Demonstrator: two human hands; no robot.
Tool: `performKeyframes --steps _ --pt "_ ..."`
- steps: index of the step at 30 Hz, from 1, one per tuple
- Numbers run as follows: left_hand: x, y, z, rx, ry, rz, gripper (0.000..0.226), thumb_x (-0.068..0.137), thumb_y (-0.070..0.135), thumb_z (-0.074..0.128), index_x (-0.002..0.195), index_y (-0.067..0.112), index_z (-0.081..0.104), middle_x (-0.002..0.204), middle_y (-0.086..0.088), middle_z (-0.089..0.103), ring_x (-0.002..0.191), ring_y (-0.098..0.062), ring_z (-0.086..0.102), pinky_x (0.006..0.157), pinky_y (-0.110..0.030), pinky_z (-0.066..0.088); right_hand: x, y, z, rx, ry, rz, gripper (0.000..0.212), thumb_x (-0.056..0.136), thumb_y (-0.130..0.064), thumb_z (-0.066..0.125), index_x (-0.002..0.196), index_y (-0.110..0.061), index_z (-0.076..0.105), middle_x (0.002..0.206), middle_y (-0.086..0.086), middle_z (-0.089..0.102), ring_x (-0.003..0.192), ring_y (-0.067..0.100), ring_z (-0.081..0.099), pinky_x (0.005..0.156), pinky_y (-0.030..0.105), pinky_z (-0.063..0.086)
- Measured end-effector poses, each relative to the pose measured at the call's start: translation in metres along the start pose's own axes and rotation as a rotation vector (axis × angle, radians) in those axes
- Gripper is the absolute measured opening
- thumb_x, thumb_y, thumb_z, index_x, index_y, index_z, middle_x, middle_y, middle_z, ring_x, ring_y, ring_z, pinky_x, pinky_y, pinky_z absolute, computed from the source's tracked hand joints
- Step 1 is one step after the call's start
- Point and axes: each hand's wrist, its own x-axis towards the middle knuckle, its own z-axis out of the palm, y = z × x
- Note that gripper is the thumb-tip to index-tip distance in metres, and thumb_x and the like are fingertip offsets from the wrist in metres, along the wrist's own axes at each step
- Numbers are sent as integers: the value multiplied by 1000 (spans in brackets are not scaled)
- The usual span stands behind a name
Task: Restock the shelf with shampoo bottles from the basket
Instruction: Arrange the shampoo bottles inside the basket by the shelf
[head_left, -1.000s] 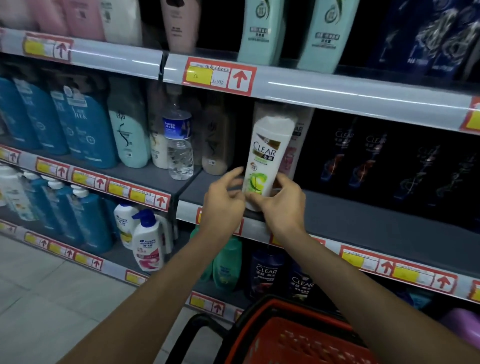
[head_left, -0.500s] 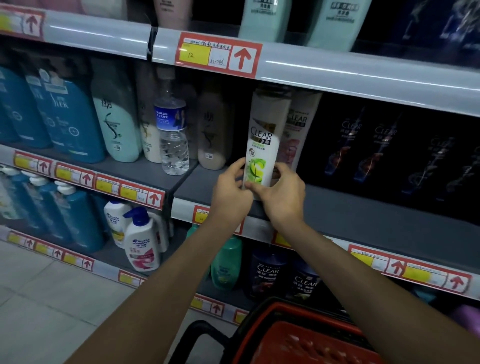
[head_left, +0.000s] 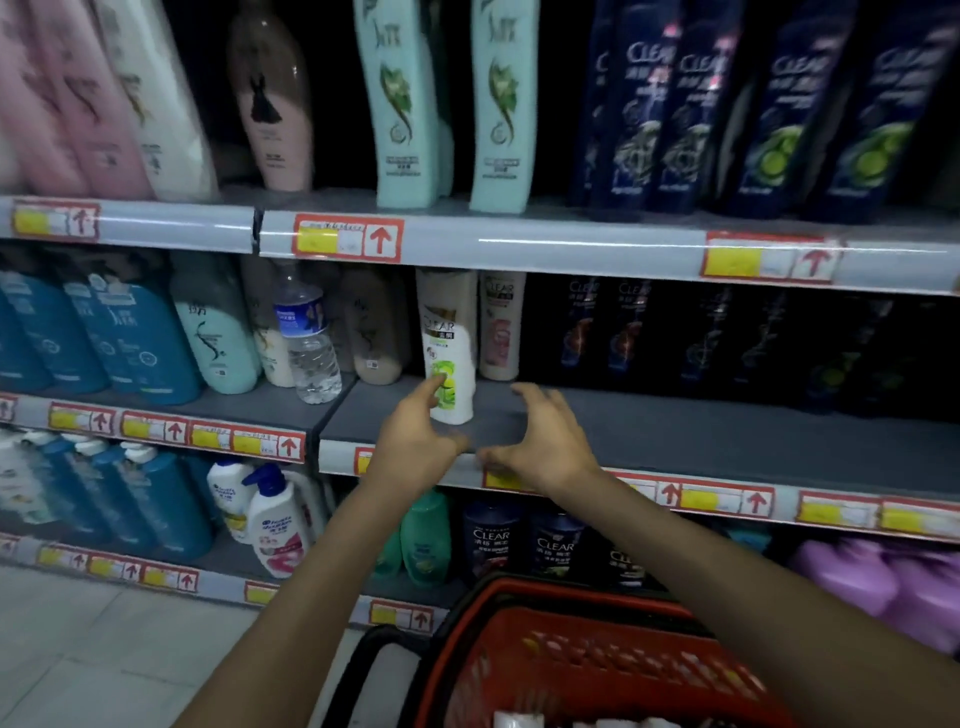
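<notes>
Shelf restocking, head view. White shampoo bottle (head_left: 451, 358) stands upright on the grey middle shelf (head_left: 675, 431), near its front edge and toward its left end. It is in front of a second pale bottle (head_left: 500, 327), which is set farther back and just to the right. Left hand (head_left: 415, 441) is loose and unclenched, its forefinger reaching the lower label of the white bottle. Whether the fingertip presses the bottle or merely lies in front of it cannot be told. Right hand (head_left: 545, 441) hovers over the shelf just right of the bottle, fingers spread wide, clear of it and holding nothing. Neither hand grips anything.

Red basket (head_left: 571, 660) sits near the viewer, below the forearms. Pale shapes (head_left: 519, 721) at its lower edge are cropped too much to identify, though they may be further stock. Transparent water bottle (head_left: 306, 338) stands to the left on the adjoining shelf section, among teal and beige bottles. Dark bottles (head_left: 623, 332) fill the far right of the shelf, deep in shadow.

Progress, as a judgement: placement of this one bottle appears complete, since it stands on its own base with no grip round it. The bare grey strip in front of the dark bottles suggests room for more. The step left is probably a reach down to the basket for the next bottle, if the pale shapes there are indeed bottles. How many remain cannot be read from this view.
</notes>
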Motion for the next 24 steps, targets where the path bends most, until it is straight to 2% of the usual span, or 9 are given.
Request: performKeyframes --steps 2,6,11,15,17,21,24 --pt "-19 12 9 142 -3 40 79 88 26 74 156 25 35 150 -6 48 135 -23 48 101 -37 48 -19 5 -19 -70 -59 -1 107 69 -51 89 156 -22 34 146 9 40 138 28 42 112 37 40" --pt "-62 30 23 414 -87 138 82 88 53 66 157 31 29 156 1 39 142 -20 38 109 -41 43 -61 21 -58 -245 -149 -31 121 66 -65 84 161 -25 20 157 14 25 149 34 24 122 45 26" --pt "-126 30 33 684 -101 214 83 85 68 56 156 38 26 156 7 36 144 -18 34 111 -38 41 -119 52 -97 -397 -290 -83 121 70 -69 79 162 -29 13 164 14 15 155 37 -1 125 53 8" --pt "-167 15 49 795 -202 174 83 85 73 49 157 42 21 160 7 30 147 -21 30 114 -42 39 -164 89 -104 -415 -430 -89 122 72 -73 74 162 -32 4 168 8 3 156 33 -9 127 50 4" --pt "-183 5 60 832 -250 174 80 86 71 48 156 42 22 159 8 31 146 -21 33 112 -41 41 -185 108 -99 -413 -491 -82 121 73 -71 74 162 -32 3 169 8 2 157 33 -7 127 48 5" --pt "-206 -24 86 919 -386 130 72 89 63 50 154 42 25 155 9 33 141 -22 39 105 -42 47 -225 150 -78 -429 -656 -119 118 76 -65 76 163 -30 4 164 7 9 153 33 12 125 43 20" --pt "-214 -49 109 964 -508 68 70 91 58 52 154 38 27 154 4 36 139 -26 42 103 -44 48 -247 172 -55 -564 -737 -181 112 81 -51 76 163 -22 5 162 12 14 148 35 19 121 44 25"
